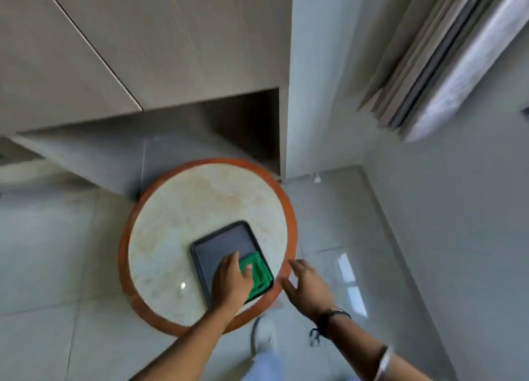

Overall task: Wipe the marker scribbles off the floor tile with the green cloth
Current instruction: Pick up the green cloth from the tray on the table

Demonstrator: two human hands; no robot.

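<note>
Here: left hand on the cloth in the tray, right hand loose beside the tabletop.

Pale tiled floor (pixel 57 252) all round; no scribbles can be made out on it. Wood cabinet (pixel 171 51) behind. Round tabletop (pixel 177 223), light stone look with an orange rim, stands on the floor. Dark tray (pixel 220 243) lies on its near right part. Green cloth (pixel 259 276) sits in the tray's near right corner. Left hand (pixel 230 282) lies over the cloth's left edge, fingers (pixel 248 267) curled onto it, touching; a firm grasp cannot be told. Right hand (pixel 307 287) hangs off the tabletop's right rim, fingers spread, holding nothing. Dark band (pixel 333 319) on the right wrist.
</note>
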